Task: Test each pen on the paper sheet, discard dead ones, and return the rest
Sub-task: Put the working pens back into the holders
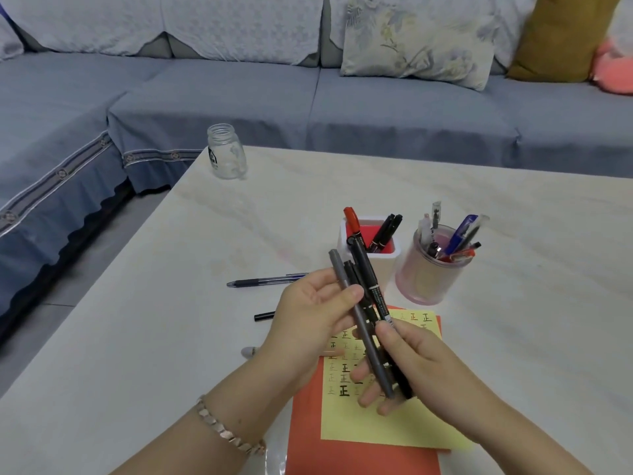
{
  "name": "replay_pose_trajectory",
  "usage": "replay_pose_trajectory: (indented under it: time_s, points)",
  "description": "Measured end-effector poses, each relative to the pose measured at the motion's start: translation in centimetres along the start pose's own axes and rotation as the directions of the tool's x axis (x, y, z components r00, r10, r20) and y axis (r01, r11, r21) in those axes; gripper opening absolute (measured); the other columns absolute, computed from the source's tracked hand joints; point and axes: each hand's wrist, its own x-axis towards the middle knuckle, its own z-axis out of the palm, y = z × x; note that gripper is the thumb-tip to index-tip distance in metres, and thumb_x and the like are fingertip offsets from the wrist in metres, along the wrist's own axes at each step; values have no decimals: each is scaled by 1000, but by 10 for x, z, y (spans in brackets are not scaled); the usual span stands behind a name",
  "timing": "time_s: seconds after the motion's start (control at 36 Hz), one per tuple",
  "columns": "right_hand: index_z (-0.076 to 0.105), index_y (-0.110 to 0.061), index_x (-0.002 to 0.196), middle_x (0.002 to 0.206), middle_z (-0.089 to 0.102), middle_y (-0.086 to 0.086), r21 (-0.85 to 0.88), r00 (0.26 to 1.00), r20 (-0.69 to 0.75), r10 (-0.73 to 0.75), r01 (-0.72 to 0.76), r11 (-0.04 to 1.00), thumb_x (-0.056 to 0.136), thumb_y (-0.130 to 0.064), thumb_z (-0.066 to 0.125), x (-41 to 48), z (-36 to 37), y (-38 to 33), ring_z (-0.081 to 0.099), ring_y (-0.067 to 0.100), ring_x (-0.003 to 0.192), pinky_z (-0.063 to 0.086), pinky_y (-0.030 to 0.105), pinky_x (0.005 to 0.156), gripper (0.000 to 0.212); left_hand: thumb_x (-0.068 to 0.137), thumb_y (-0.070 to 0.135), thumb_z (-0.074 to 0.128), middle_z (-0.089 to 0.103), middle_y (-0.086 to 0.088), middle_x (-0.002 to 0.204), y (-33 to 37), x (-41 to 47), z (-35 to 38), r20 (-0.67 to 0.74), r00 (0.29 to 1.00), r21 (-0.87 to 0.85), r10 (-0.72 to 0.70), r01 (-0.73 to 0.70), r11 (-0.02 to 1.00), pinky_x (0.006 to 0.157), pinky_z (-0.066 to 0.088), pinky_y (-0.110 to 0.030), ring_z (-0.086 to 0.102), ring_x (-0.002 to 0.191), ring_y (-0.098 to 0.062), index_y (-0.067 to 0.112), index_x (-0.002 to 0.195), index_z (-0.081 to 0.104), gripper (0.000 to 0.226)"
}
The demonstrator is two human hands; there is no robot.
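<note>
A bundle of dark pens (364,296), one grey and the others black, is held upright and tilted above the yellow paper sheet (394,426). My left hand (315,313) grips the bundle near its middle with the thumb across it. My right hand (414,365) holds the lower ends. The sheet carries several written test marks and lies on an orange sheet (359,461). A white square holder (387,257) with a red inside keeps a red pen and two black markers. A clear round cup (428,279) holds several pens.
A blue-black pen (263,281) and a short black pen (263,316) lie on the marble table (171,303) left of my hands, with a small pale cap (247,351) nearby. An empty glass jar (226,152) stands at the far left corner. A blue sofa lies behind.
</note>
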Motion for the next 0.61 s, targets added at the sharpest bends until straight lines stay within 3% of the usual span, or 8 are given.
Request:
replay_pose_trajectory:
  time_s: [0.11, 0.19, 0.28, 0.33, 0.42, 0.5, 0.56, 0.61]
  points:
    - [63, -6, 90, 75, 68, 9, -268, 990, -95, -104, 75, 960, 93, -32, 45, 2, -4, -6, 59, 7, 62, 48, 29, 65, 32, 89, 10, 58, 73, 9, 88, 3, 3, 11, 1, 998, 74, 64, -64, 995, 67, 57, -31, 70, 78, -8, 27, 93, 64, 18]
    - [65, -5, 79, 59, 52, -7, -435, 961, -162, -225, 134, 890, 90, -28, 55, 9, -14, -16, 45, -2, 51, 36, 15, 53, 27, 89, 5, 56, 71, 12, 82, 9, 7, 20, 29, 991, 98, 134, -136, 986, 55, 53, -15, 67, 74, 2, 29, 90, 62, 25]
    - [66, -5, 81, 48, 41, -13, -450, 953, -163, -256, 159, 879, 86, -24, 61, 18, -22, -31, 36, 1, 42, 28, 13, 47, 20, 89, -3, 54, 69, 5, 89, 17, 14, 26, 65, 974, 116, 218, -224, 968, 62, 51, -13, 66, 76, 2, 21, 93, 61, 26]
    - [67, -14, 82, 46, 50, -14, -360, 957, -106, -268, 215, 908, 86, -14, 61, 21, -24, -48, 42, -3, 40, 31, 8, 44, 7, 88, -4, 53, 69, 3, 91, 22, 20, 28, 102, 962, 117, 255, -266, 957, 66, 51, -14, 67, 80, -2, 19, 95, 61, 26]
    - [62, -26, 73, 46, 59, -14, -433, 927, -84, -365, 296, 852, 87, -17, 58, 29, -28, -63, 49, -5, 42, 35, 8, 44, 17, 89, -3, 53, 69, 1, 97, 30, 31, 27, 153, 944, 98, 294, -310, 946, 74, 50, -14, 66, 88, -4, 18, 101, 60, 25]
    - [63, -26, 65, 50, 63, -10, -565, 845, -224, -486, 294, 771, 85, -34, 60, 40, -39, -74, 56, -1, 45, 39, 11, 46, 22, 90, 6, 55, 62, 6, 114, 32, 47, 16, 119, 926, 168, 358, -375, 912, 90, 44, -14, 56, 108, 1, 25, 110, 56, 27]
    - [64, -14, 65, 47, 60, -12, -527, 772, -354, -528, 302, 795, 84, -29, 62, 47, -48, -83, 54, -2, 44, 38, 7, 46, 25, 89, 15, 59, 49, 9, 134, 23, 62, 5, 56, 924, 311, 379, -377, 873, 104, 33, -19, 42, 126, -4, 28, 125, 48, 40]
    - [64, -4, 69, 43, 58, -14, -478, 746, -421, -515, 300, 825, 84, -24, 63, 56, -54, -90, 53, -3, 42, 37, 6, 45, 25, 88, 16, 61, 36, 12, 144, 14, 75, -6, 7, 938, 405, 346, -319, 857, 105, 24, -18, 30, 134, -7, 28, 137, 36, 57]
